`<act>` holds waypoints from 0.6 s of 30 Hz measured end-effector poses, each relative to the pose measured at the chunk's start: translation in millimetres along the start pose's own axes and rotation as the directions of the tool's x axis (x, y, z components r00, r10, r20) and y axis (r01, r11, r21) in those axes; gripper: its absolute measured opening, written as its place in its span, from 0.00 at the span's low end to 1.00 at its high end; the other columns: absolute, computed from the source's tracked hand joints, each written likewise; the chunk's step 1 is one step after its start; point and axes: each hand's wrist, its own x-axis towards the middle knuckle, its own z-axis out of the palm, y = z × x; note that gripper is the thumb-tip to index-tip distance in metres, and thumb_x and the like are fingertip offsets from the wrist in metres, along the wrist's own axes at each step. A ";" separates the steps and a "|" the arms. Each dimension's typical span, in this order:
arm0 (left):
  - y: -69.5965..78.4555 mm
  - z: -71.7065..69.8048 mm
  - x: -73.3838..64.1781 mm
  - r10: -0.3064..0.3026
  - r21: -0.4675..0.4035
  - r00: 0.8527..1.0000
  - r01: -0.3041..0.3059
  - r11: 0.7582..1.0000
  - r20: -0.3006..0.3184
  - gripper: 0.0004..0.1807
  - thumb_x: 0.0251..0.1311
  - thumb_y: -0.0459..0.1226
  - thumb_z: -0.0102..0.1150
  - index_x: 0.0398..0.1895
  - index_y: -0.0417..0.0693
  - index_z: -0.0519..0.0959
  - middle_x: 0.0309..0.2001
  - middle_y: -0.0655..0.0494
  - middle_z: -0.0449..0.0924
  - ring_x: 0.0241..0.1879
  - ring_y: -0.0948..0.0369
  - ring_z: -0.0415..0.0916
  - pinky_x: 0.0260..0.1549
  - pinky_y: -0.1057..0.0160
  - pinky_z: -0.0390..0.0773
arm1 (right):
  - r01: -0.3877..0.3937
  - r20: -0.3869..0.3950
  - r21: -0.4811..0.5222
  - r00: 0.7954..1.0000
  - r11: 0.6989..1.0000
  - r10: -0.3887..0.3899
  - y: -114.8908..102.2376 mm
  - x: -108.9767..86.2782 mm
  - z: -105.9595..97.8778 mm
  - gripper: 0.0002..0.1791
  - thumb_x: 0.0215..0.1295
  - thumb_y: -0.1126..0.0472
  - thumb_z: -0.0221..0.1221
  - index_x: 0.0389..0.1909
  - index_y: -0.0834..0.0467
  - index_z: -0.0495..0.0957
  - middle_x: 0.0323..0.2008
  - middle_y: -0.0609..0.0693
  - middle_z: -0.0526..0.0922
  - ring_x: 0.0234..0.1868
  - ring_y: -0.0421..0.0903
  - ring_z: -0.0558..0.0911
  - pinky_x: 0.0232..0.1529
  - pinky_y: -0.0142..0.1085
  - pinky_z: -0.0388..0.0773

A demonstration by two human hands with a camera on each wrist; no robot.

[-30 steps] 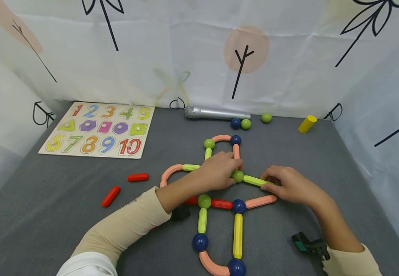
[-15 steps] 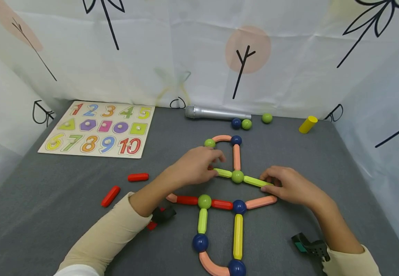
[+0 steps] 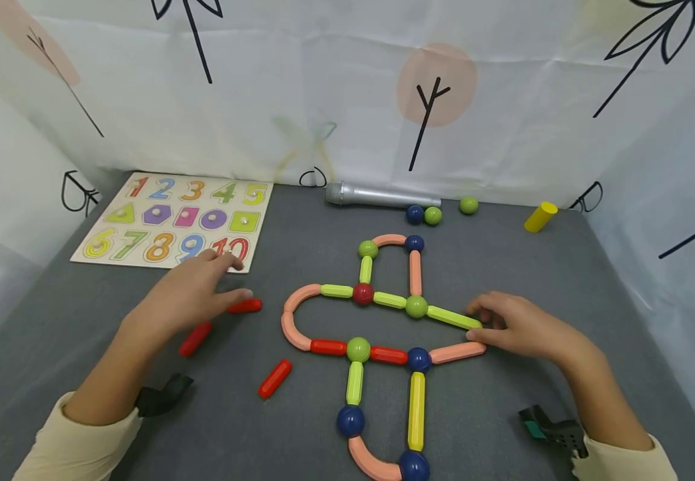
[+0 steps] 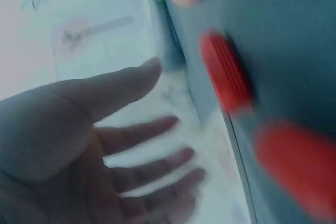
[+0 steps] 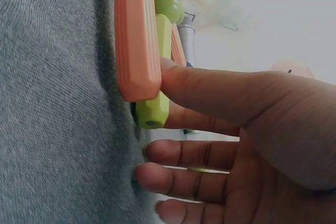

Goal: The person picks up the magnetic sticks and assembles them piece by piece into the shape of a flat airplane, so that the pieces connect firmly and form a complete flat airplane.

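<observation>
On the grey cloth lies a flat figure of magnetic sticks and balls, with a dark red ball (image 3: 363, 294) in its upper part and pink curved sticks (image 3: 290, 327) at its left. My right hand (image 3: 512, 324) pinches the free end of a light green stick (image 3: 452, 317) between thumb and index finger; a pink stick (image 5: 137, 40) lies close beside the thumb. My left hand (image 3: 187, 294), fingers spread and holding nothing, is over the left side, overlapping two loose red sticks (image 3: 195, 339) and the number board's lower edge. Another red stick (image 3: 275, 379) lies nearer the figure.
A number puzzle board (image 3: 173, 220) lies at the back left. Along the back wall are a silver microphone (image 3: 383, 196), a blue ball (image 3: 414, 214), two green balls (image 3: 469, 205) and a yellow cylinder (image 3: 541, 218). White printed cloth (image 3: 347, 87) encloses the back and sides.
My left hand has left the upper part of the figure and swung left to the loose red sticks, uncovering the red ball and curved sticks. My right hand stays at the green stick's end.
</observation>
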 end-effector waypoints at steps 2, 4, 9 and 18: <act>-16.1 -1.3 -9.0 -0.087 0.027 0.995 0.086 0.996 0.049 0.35 0.62 0.55 0.65 0.60 0.37 0.74 0.53 0.35 0.71 0.44 0.44 0.75 0.42 0.40 0.75 | -0.021 0.006 -0.001 1.000 1.000 0.021 0.4 -2.6 -1.0 0.18 0.66 0.53 0.67 0.49 0.61 0.81 0.33 0.42 0.74 0.32 0.38 0.71 0.31 0.36 0.71; -29.2 0.7 -17.2 -0.134 0.027 0.985 0.132 0.991 0.112 0.40 0.61 0.60 0.63 0.62 0.36 0.71 0.54 0.32 0.69 0.44 0.42 0.75 0.42 0.39 0.74 | -0.043 0.010 0.000 0.999 0.999 0.043 -0.2 -4.4 -2.3 0.17 0.67 0.53 0.65 0.49 0.61 0.81 0.32 0.42 0.74 0.31 0.38 0.71 0.31 0.36 0.70; -35.4 9.5 -31.0 -0.112 -0.031 0.974 0.121 0.992 0.199 0.45 0.54 0.61 0.69 0.65 0.40 0.68 0.53 0.36 0.67 0.42 0.45 0.74 0.38 0.45 0.75 | -0.082 0.019 0.015 0.996 0.997 0.081 -0.8 -7.3 -3.6 0.17 0.69 0.53 0.63 0.49 0.61 0.80 0.31 0.43 0.73 0.30 0.40 0.70 0.29 0.35 0.68; -21.1 22.0 -32.5 -0.006 -0.036 0.989 0.011 0.999 0.149 0.40 0.51 0.47 0.77 0.65 0.45 0.69 0.46 0.44 0.69 0.33 0.55 0.71 0.29 0.57 0.70 | -0.084 0.036 0.036 0.996 0.996 0.083 -1.1 -6.6 -5.1 0.18 0.70 0.52 0.63 0.51 0.62 0.80 0.31 0.43 0.74 0.27 0.40 0.70 0.26 0.35 0.68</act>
